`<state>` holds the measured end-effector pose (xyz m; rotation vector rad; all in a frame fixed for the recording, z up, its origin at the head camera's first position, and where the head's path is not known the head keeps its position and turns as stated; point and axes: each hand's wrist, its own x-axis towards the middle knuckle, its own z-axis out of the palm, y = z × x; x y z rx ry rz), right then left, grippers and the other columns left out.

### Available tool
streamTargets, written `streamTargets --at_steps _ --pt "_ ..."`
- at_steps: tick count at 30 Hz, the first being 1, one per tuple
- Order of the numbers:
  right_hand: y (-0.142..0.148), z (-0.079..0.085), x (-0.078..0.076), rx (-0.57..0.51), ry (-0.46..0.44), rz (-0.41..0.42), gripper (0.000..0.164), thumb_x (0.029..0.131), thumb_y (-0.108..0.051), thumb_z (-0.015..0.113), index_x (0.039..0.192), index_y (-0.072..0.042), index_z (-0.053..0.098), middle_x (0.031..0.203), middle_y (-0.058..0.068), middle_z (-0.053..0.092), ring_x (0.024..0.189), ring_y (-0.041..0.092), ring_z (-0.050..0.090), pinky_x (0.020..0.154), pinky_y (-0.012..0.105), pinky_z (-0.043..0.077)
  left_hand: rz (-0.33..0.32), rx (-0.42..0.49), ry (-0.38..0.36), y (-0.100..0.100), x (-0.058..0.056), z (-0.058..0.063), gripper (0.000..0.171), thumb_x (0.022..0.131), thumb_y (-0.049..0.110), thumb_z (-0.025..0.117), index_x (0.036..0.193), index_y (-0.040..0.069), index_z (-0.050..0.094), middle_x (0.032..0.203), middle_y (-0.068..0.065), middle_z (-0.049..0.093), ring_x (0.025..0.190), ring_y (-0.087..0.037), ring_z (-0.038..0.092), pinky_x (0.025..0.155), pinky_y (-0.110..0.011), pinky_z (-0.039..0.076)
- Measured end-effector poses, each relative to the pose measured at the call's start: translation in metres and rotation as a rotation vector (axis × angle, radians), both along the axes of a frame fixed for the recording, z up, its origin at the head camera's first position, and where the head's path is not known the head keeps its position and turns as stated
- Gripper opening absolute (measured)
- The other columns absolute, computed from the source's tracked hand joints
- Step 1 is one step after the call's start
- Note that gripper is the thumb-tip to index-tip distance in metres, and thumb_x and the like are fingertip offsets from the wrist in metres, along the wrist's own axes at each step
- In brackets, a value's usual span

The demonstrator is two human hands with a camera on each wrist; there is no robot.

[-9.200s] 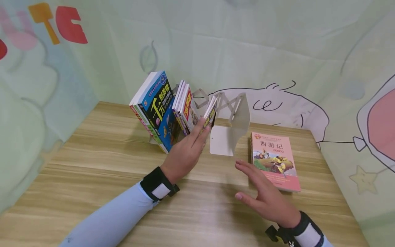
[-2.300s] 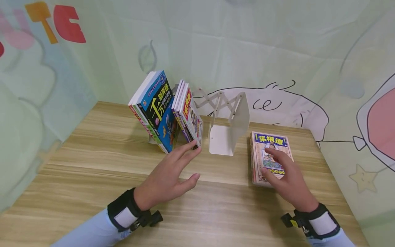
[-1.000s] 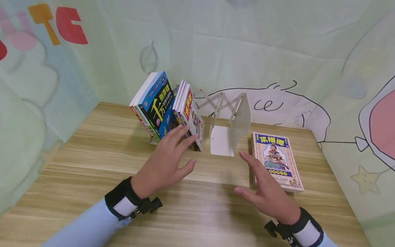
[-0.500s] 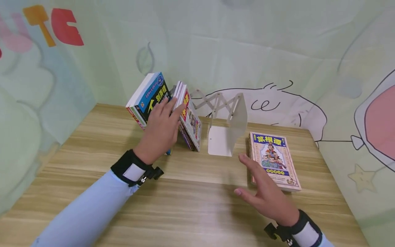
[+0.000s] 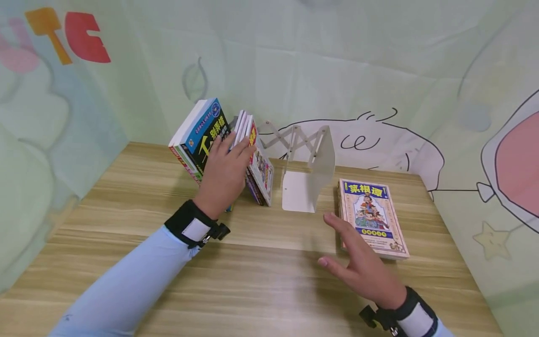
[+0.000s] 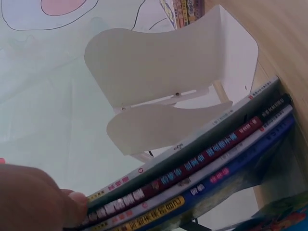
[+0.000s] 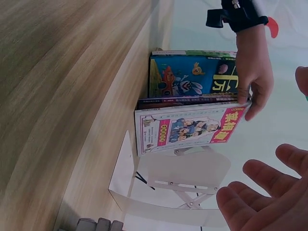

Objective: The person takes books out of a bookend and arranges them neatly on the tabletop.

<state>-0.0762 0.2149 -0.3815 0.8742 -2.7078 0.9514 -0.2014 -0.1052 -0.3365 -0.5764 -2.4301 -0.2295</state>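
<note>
My left hand (image 5: 223, 175) pinches the upper edges of several thin books (image 5: 262, 171), which lean in a white folding bookend. In the right wrist view, its thumb and fingers straddle the top of these thin books (image 7: 187, 126). Beside them on the left, thicker books lean, with a blue-and-black cover (image 5: 201, 140) outermost and partly hidden by the hand. My right hand (image 5: 366, 269) hovers empty, fingers spread, at the left side of a short book stack (image 5: 375, 217) lying flat; the top book is cream with a blue title band.
The white bookend's right plate (image 5: 324, 152) stands upright, its base plate (image 5: 296, 192) flat on the wooden table (image 5: 261, 281). Crossed metal struts (image 5: 305, 142) run along its back. A printed cloth backdrop (image 5: 269, 75) rises right behind.
A thin book held in the bookend's middle earlier is gone from there; a cream book now covers the pink one at right. Lately my left hand rose onto the thin books' tops.
</note>
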Motion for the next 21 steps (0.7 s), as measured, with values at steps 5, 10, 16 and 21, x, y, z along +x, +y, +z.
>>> streamTargets --at_steps 5,10,16,21 --pt "0.001 -0.001 0.001 0.003 -0.011 -0.008 0.083 0.090 -0.029 0.075 0.158 -0.020 0.028 0.159 0.005 0.037 0.141 0.028 0.042 0.099 0.053 0.051 -0.027 -0.015 -0.031 0.010 0.000 0.005 0.040 0.093 0.005 0.063 0.133 0.004 0.062 0.144 -0.016 0.056 0.140 -0.041 0.043 0.118 -0.059 0.028" --pt "0.002 -0.003 0.001 0.001 -0.011 -0.010 0.083 0.090 -0.028 0.075 0.158 -0.022 0.028 0.159 0.004 0.037 0.141 0.027 0.042 0.099 0.052 0.052 -0.067 0.003 -0.039 0.020 -0.004 0.007 0.044 0.099 0.029 0.060 0.133 0.003 0.062 0.144 -0.017 0.057 0.140 -0.038 0.044 0.119 -0.055 0.028" --pt "0.003 -0.003 0.001 -0.006 -0.018 -0.014 0.082 0.090 -0.027 0.075 0.158 -0.021 0.029 0.158 0.006 0.039 0.140 0.027 0.044 0.100 0.053 0.051 -0.072 0.025 -0.002 0.034 -0.015 0.010 0.043 0.098 0.028 0.065 0.129 -0.001 0.064 0.112 -0.020 0.063 0.109 -0.035 0.059 0.100 -0.045 0.047" --pt "0.003 -0.003 0.002 0.005 -0.016 -0.013 0.081 0.090 -0.028 0.076 0.156 -0.015 0.032 0.158 0.006 0.039 0.141 0.027 0.043 0.105 0.051 0.047 -0.044 0.006 -0.086 0.047 -0.022 0.007 0.044 0.098 0.012 0.061 0.140 -0.002 0.054 0.119 -0.023 0.052 0.111 -0.034 0.052 0.102 -0.040 0.049"
